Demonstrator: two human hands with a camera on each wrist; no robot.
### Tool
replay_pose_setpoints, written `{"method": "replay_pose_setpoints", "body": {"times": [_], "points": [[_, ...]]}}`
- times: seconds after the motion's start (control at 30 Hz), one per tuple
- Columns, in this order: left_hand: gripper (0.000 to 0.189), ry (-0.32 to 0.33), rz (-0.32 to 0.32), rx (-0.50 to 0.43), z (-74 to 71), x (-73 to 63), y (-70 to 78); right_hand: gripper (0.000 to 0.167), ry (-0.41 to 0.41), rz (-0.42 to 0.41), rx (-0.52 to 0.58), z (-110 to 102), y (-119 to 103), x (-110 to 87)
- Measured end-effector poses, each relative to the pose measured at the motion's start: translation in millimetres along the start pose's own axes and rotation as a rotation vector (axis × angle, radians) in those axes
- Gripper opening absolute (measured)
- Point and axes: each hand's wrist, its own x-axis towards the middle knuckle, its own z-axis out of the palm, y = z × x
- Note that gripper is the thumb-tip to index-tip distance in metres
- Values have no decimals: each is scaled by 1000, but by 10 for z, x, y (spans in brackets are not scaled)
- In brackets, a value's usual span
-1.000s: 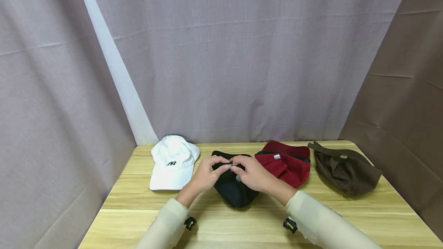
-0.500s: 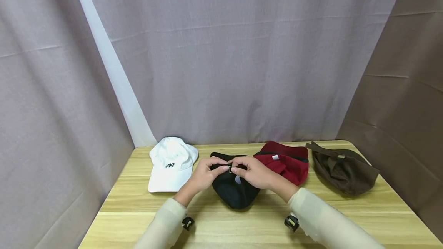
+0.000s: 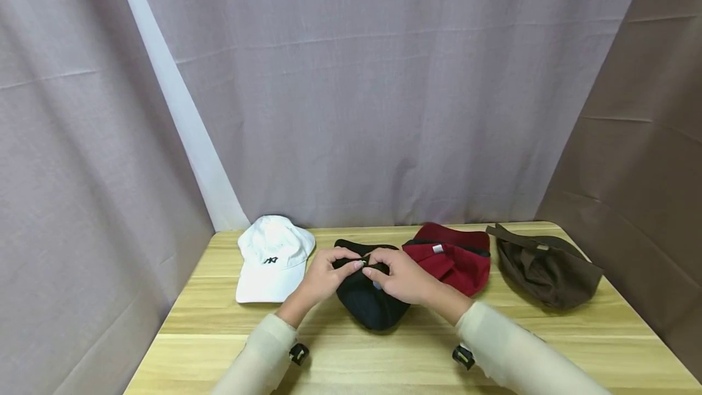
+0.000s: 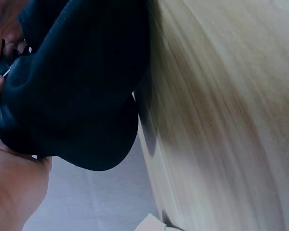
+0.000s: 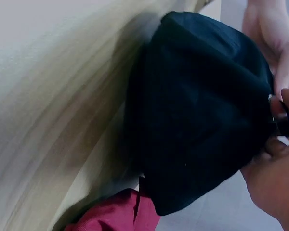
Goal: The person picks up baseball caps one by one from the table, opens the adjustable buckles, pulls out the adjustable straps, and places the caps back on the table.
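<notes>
A black cap [image 3: 370, 305] lies at the middle of the table, its crown toward me. At its back strap [image 5: 284, 126], a small metal buckle [image 3: 364, 262] shows between the fingertips. My left hand [image 3: 325, 274] pinches the strap from the left with thumb and forefinger. From the other side, my right hand [image 3: 403, 274] pinches the strap close to the left fingertips. In the left wrist view the black cap [image 4: 77, 91] covers part of the hands. A pale patch on the cap is partly behind the right thumb.
To the left lies a white cap [image 3: 274, 261] with a dark logo. A red cap [image 3: 452, 261] lies just right of the black one, close against it. Farther right sits a dark brown cap [image 3: 548, 276]. Grey curtains stand behind the wooden table [image 3: 378, 361].
The fingertips have shifted slightly at the strap, and the buckle shows less than half a second ago. Both hands keep their hold, and the caps stay in place.
</notes>
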Motion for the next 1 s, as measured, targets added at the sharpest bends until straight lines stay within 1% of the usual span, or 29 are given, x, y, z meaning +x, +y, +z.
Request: {"method": "replay_pose_setpoints", "body": {"times": [0.13, 0.23, 0.3, 0.37, 0.43, 0.53, 0.6, 0.67, 0.77, 1.0], "points": [[13, 6, 20, 35, 15, 8, 30, 30, 74, 32, -95, 54, -36, 8], [13, 10, 43, 64, 35, 14, 48, 34, 99, 65, -114, 80, -30, 21], [13, 13, 44, 74, 47, 10, 56, 36, 94, 59, -111, 91, -16, 28], [13, 14, 42, 74, 55, 0, 57, 36, 86, 30, -98, 96, -17, 28], [13, 12, 22, 75, 59, -10, 54, 36, 78, 2, -93, 100, -18, 26], [13, 8, 12, 70, 65, -19, 44, 36, 80, -22, -99, 110, -21, 16], [12, 5, 7, 64, 66, -21, 43, 36, 79, -22, -101, 116, -15, 7], [11, -1, 18, 56, 66, -24, 39, 36, 77, -23, -96, 115, -11, -6], [12, -14, 16, 41, 56, -26, 34, 34, 60, -21, -69, 98, -16, -22], [14, -24, 5, 2, 30, -24, 5, 26, -11, -29, 9, 26, -18, -23]]}}
